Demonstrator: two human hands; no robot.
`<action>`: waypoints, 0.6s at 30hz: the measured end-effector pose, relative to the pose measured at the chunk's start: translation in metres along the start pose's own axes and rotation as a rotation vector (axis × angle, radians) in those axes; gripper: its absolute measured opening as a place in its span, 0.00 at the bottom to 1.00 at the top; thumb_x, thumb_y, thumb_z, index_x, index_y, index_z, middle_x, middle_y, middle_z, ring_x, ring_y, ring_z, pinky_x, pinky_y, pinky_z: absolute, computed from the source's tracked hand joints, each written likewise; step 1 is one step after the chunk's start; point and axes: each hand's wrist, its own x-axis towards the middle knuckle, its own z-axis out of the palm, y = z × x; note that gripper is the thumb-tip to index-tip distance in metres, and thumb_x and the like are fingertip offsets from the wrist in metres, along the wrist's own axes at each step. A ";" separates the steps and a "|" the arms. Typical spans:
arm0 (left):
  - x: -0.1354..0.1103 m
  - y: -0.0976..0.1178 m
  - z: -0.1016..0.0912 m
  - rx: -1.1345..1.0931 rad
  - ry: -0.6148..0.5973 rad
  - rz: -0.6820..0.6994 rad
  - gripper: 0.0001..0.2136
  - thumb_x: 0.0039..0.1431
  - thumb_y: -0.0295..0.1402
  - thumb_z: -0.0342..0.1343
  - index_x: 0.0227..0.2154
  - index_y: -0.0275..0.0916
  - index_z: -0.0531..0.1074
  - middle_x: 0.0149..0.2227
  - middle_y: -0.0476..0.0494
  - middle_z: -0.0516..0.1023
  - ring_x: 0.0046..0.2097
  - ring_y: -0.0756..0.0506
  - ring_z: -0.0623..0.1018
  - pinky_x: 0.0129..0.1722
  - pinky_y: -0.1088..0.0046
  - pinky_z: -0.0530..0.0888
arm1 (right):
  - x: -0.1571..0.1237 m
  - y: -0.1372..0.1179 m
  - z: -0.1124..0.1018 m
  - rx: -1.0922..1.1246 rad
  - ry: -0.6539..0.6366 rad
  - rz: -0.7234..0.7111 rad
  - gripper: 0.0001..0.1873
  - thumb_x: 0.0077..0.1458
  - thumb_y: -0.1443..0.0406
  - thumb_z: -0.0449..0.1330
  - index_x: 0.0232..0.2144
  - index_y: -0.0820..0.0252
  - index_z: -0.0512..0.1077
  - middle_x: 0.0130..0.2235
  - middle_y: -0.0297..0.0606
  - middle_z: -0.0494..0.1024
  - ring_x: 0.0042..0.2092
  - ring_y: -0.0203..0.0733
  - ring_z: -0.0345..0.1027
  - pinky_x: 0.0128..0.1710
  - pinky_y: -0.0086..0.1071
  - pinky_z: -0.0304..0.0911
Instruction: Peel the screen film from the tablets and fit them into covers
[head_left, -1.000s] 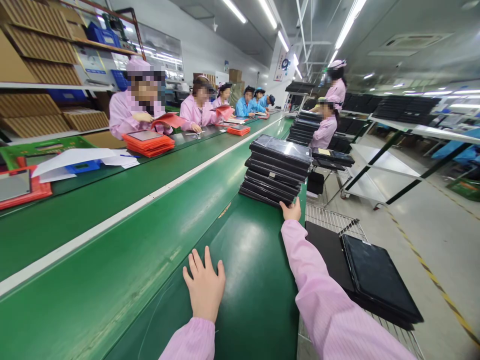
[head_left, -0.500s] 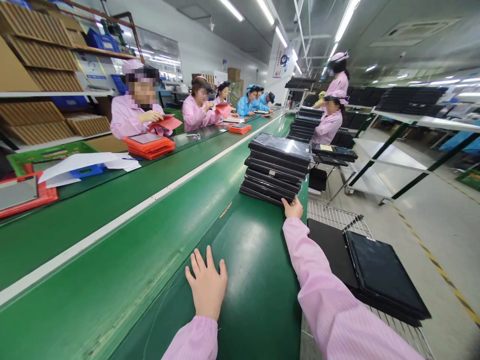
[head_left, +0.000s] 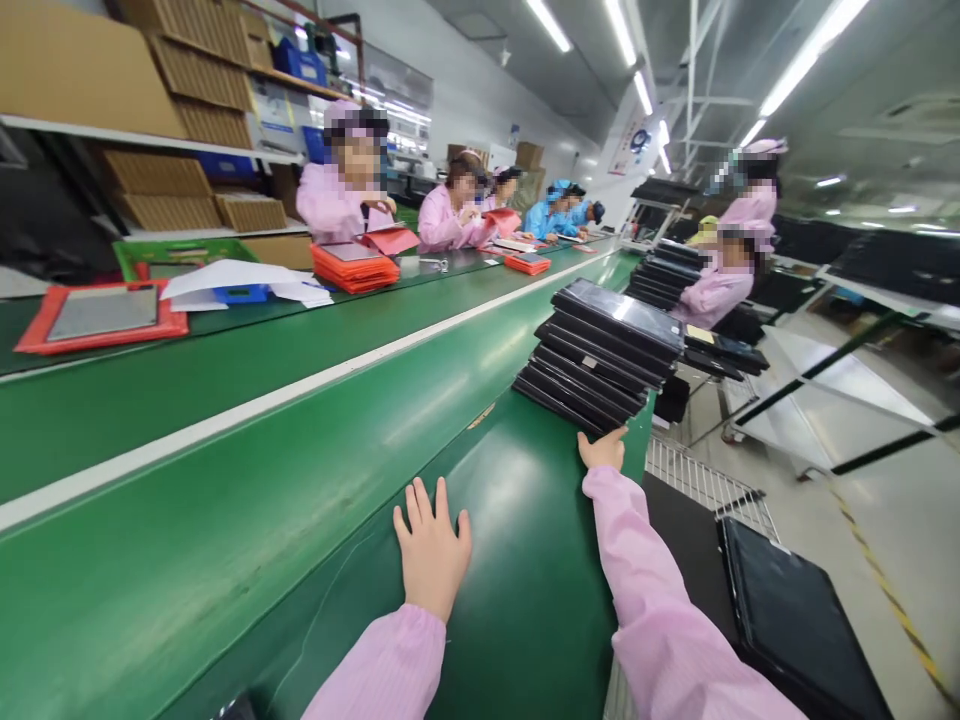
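Note:
My left hand [head_left: 433,550] lies flat on the green work surface [head_left: 517,560], fingers spread, with nothing in it. Ahead and to the right, my right hand [head_left: 604,450] is at the lower near edge of a tall stack of flat black panels [head_left: 600,350] that look like tablets or screens. Its thumb and index finger point apart along that edge; the other fingers are partly hidden. The stack leans unevenly, with a glossy panel on top and a small pale label partway down its near side.
A black panel [head_left: 799,610] lies on a wire rack [head_left: 686,480] to the right. Across the belt [head_left: 300,490], co-workers handle red sleeves; a red stack [head_left: 356,270] and white papers [head_left: 240,280] lie before them. Another person [head_left: 724,285] sits beyond the panels.
The view has turned left and tilted, so the scene sits further right. My right hand's thumb and index finger have spread apart at the stack's edge. My left hand stays flat.

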 end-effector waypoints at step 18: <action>0.006 0.006 0.001 -0.176 -0.085 -0.085 0.27 0.65 0.40 0.47 0.65 0.37 0.59 0.68 0.28 0.55 0.69 0.32 0.57 0.65 0.47 0.55 | -0.026 -0.035 -0.012 -0.463 -0.119 -0.216 0.34 0.66 0.52 0.48 0.68 0.61 0.50 0.53 0.54 0.72 0.53 0.57 0.68 0.50 0.52 0.60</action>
